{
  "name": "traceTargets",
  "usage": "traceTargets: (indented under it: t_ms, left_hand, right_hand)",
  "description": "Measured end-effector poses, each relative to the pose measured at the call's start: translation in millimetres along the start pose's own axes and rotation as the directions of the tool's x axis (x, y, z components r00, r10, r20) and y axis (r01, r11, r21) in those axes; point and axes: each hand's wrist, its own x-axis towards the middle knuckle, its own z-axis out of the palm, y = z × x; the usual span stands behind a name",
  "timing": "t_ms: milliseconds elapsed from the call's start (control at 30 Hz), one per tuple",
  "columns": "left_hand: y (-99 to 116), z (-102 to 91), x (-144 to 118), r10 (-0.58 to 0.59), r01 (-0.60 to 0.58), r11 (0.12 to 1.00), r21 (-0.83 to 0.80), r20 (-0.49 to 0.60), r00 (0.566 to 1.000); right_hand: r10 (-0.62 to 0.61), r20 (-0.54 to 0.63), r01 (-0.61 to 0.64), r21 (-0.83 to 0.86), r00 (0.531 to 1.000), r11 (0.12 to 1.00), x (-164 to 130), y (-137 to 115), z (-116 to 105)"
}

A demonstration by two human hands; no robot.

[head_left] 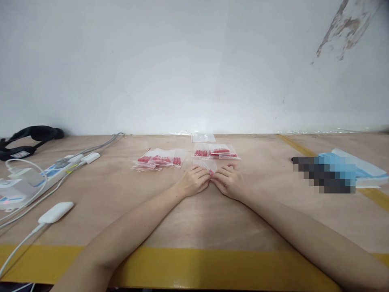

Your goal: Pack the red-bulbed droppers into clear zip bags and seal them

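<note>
Between my hands lies a small clear plastic bag (208, 163) with red pieces inside, largely hidden by my fingers. My left hand (194, 181) pinches its near edge from the left. From the right, my right hand (227, 181) pinches the same edge, fingers curled and almost touching the left ones. Just beyond is a pile of similar bags (217, 151) holding short red pieces. Another pile of such bags (161, 159) rests to the left of my hands.
Flat white bags or sheets (203, 138) lie against the wall. On the left are a power strip (57, 168) with cables, a white rounded device (56, 212) and a black strap (33, 140). A blurred dark object (322, 174) and blue-white packaging (364, 168) sit right.
</note>
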Motion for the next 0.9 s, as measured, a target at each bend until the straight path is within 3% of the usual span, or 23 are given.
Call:
traceTargets:
  t_ms: [333,567,767,900]
  left_hand:
    - [-2.9,-10.2,-2.9,-0.003,0.002,0.997,0.08,0.006,1.0]
    - [-12.5,-25.7,-15.9,-0.006,-0.003,0.994,0.112,0.08,0.997]
    - [-32.2,-45.4,-47.4,-0.185,0.177,0.972,0.153,0.043,0.982]
    - [-35.4,-46.4,-54.6,-0.21,0.204,0.973,0.11,0.052,0.976]
  right_hand:
    - [0.014,0.017,-0.013,-0.046,1.0,0.999,-1.7,2.1,-7.4]
    - [0.069,0.021,-0.068,-0.029,0.997,0.997,-9.4,11.1,-14.7]
    - [0.245,-0.089,-0.25,-0.057,0.965,0.967,-19.3,38.1,-28.3]
    - [0.156,0.071,-0.159,0.047,0.985,0.986,-15.7,37.4,-28.7]
